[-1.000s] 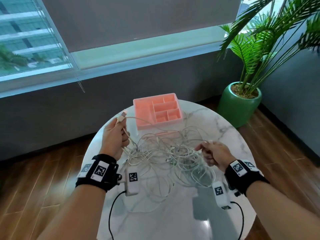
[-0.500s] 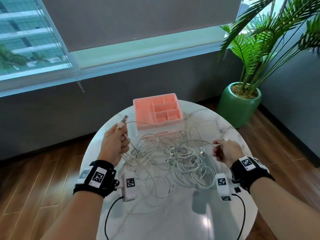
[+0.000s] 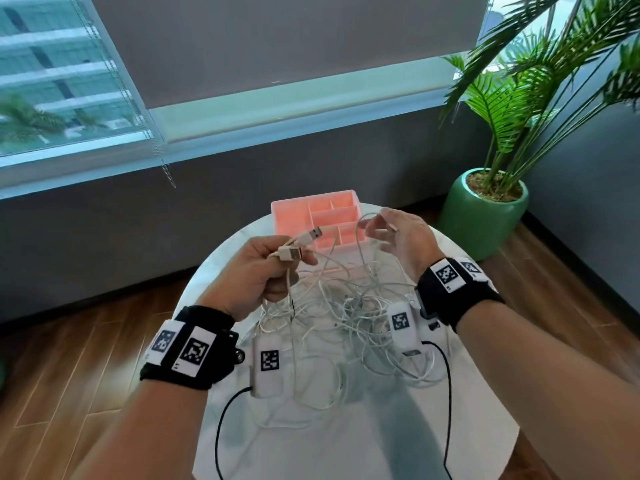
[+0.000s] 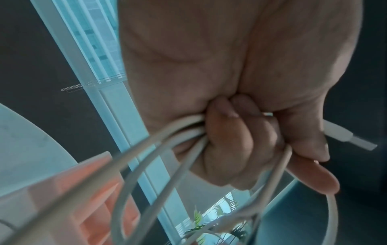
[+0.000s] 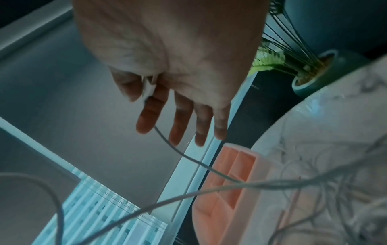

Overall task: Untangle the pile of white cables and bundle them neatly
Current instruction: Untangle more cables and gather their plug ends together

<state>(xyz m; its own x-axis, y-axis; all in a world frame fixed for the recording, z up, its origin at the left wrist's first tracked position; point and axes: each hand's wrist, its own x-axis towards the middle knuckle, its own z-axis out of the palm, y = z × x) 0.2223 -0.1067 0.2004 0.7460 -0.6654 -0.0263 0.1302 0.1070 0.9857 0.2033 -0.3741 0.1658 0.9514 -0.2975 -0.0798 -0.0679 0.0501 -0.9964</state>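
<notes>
A tangled pile of white cables (image 3: 346,306) lies on the round marble table (image 3: 346,445). My left hand (image 3: 277,265) is raised above the pile and grips several cable strands (image 4: 167,132). Two USB plugs (image 3: 311,234) stick out past its thumb. My right hand (image 3: 401,233) is up in front of the pink organiser tray (image 3: 294,216) with its fingers spread and nearly straight. Its thumb pinches a small white connector (image 5: 149,89) against the index finger. That connector's thin cable (image 5: 188,157) runs down toward the pile.
The pink tray with its compartments stands at the table's far edge. A green pot (image 3: 485,216) with a palm is on the floor at the right. A window and grey wall are behind. Black wrist-camera leads trail over the near part of the table.
Both hands have lifted off the pile and come together near the tray. The right hand moved up and left and spread its fingers. The left hand now shows two plugs.
</notes>
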